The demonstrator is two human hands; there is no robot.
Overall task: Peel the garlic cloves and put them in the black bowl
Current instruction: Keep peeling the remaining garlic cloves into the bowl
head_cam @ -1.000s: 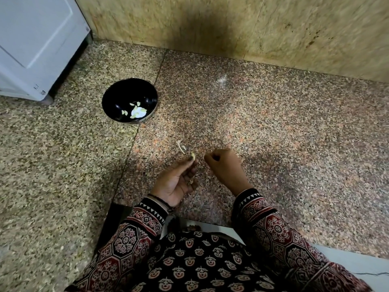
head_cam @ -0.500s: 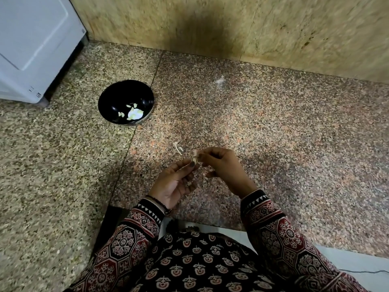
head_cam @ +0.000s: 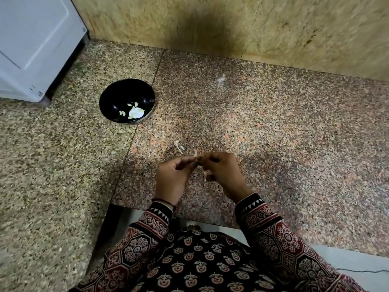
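Observation:
The black bowl (head_cam: 109,98) stands on the granite counter at the left, with several pale peeled garlic cloves (head_cam: 134,112) lying in it. Nearer to me, my left hand (head_cam: 173,178) and my right hand (head_cam: 223,173) meet fingertip to fingertip over the counter. Between them they pinch a small garlic clove (head_cam: 195,155), of which only a pale sliver shows above the fingers. A curled strip of garlic peel (head_cam: 179,146) lies on the counter just beyond my hands.
A white appliance (head_cam: 35,45) stands at the back left, close to the bowl. A yellowish stone wall (head_cam: 231,24) runs along the back of the counter. The counter's front edge (head_cam: 189,218) is just below my wrists.
My right hand came in from the right and joined the left hand on the clove. Both hands now work it together, slightly higher in view.

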